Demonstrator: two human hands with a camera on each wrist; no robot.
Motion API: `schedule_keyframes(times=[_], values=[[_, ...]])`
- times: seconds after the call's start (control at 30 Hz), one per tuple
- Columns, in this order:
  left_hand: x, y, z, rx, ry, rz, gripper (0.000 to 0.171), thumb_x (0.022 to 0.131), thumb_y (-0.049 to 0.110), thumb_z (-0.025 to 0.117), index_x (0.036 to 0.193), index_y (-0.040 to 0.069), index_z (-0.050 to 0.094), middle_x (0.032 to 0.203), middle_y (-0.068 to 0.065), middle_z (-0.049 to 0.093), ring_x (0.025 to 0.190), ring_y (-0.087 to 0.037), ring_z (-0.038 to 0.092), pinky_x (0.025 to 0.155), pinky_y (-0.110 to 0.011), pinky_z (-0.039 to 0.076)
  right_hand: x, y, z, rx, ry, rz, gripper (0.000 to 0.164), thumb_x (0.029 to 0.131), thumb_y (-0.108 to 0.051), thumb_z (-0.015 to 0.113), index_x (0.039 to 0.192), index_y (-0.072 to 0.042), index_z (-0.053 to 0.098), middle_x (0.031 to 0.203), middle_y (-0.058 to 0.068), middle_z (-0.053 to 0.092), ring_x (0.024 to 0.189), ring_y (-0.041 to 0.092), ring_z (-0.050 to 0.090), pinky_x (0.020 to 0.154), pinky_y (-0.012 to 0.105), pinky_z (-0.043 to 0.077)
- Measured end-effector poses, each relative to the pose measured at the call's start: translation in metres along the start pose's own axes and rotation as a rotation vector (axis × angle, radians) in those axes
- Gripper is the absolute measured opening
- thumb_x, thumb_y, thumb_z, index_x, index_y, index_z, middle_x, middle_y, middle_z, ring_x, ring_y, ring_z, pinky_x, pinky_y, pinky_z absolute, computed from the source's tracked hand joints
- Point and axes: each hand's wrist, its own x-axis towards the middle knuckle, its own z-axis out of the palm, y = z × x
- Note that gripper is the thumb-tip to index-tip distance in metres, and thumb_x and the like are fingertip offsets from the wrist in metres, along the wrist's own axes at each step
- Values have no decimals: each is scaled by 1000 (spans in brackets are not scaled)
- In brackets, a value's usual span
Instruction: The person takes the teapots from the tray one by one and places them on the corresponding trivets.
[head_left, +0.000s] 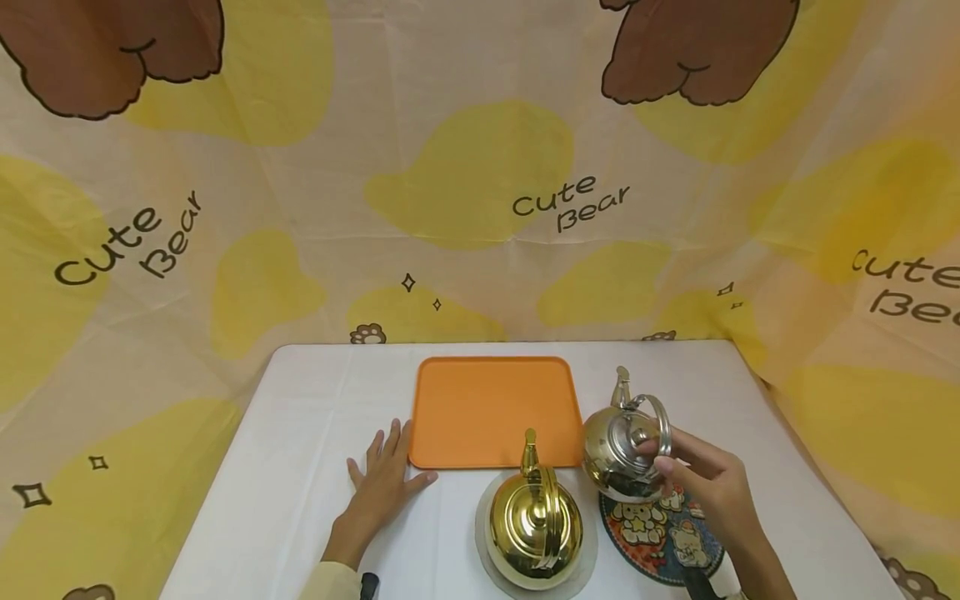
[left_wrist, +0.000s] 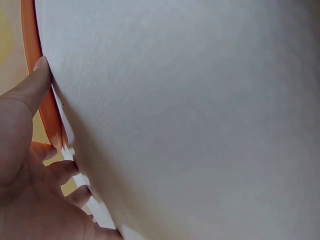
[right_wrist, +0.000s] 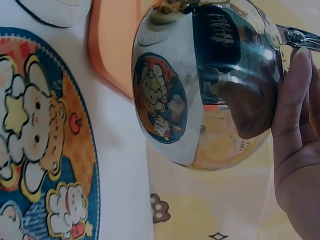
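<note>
My right hand (head_left: 708, 479) grips the arched handle of a silver teapot (head_left: 618, 454), thumb on one side and fingers through the loop. In the right wrist view the shiny silver pot (right_wrist: 225, 100) hangs above the table, beside the round mat. Its spout points away from me. My left hand (head_left: 386, 483) lies spread on the table, fingers straight, fingertips right at the left edge of the orange tray (head_left: 491, 408). The left wrist view shows the thumb (left_wrist: 37, 82) and fingers flat by the tray's rim. A gold teapot (head_left: 536, 529) stands in front of the tray.
A pale round mat (head_left: 483, 550) lies under the gold teapot. Right of it is a blue-and-red round mat (head_left: 652, 550) printed with cartoon animals, partly behind my right hand. A patterned cloth (head_left: 465, 167) hangs behind the white table (head_left: 300, 433).
</note>
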Motion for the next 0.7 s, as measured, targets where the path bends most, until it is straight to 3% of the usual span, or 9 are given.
schedule_keyframes(times=[0.5,0.7], values=[[2,0,1,15,6,-2,102,93,48,79,169,7,23,175,-25,16,160,-52,11,111,-90,-3,-26,1,-12,54,42,16,32,96,22,54,126,18,64,116,4,80,83,13,71,58,33,59],[2,-1,2,19,6,-5,103,93,49,78,169,7,23,175,-25,17,160,-53,11,111,-90,-3,-39,-2,-16,37,72,95,36,98,20,54,133,16,61,116,2,80,96,12,72,61,33,61]])
